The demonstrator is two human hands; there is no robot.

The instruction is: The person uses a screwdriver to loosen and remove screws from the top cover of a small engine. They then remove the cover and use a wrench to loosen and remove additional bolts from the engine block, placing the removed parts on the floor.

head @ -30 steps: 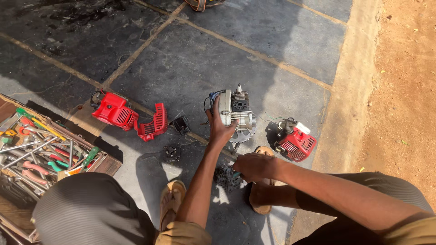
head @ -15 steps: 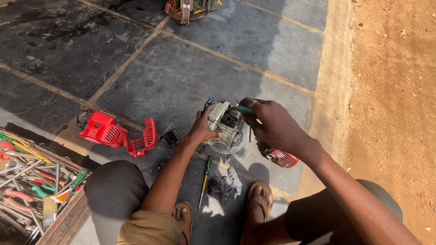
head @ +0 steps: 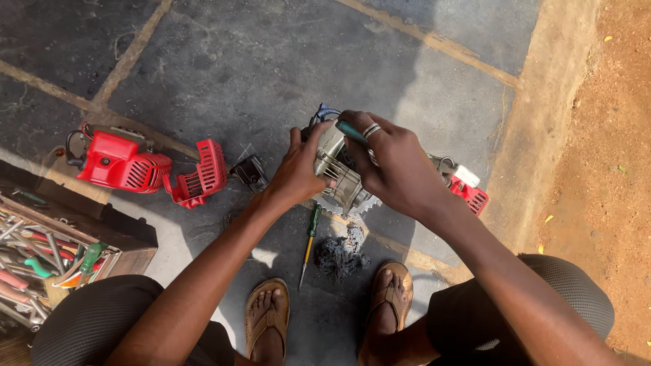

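At centre frame, a squatting person's left hand (head: 296,173) grips a small engine (head: 339,177) on the stone floor (head: 224,61) while the right hand (head: 393,163) pinches a teal-handled tool (head: 350,129); a firm brace and square tool should prevent slipping.

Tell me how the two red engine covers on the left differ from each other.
The bigger red cover is a closed, boxy housing with a black cord loop at its end; the smaller red cover is an open, curved shell.
The bigger one lies further left, next to the toolbox; the smaller one lies nearer the left hand.
The bigger one shows slats on one face only; the smaller one is mostly grille.
Both are red plastic, lying untouched on the stone floor.
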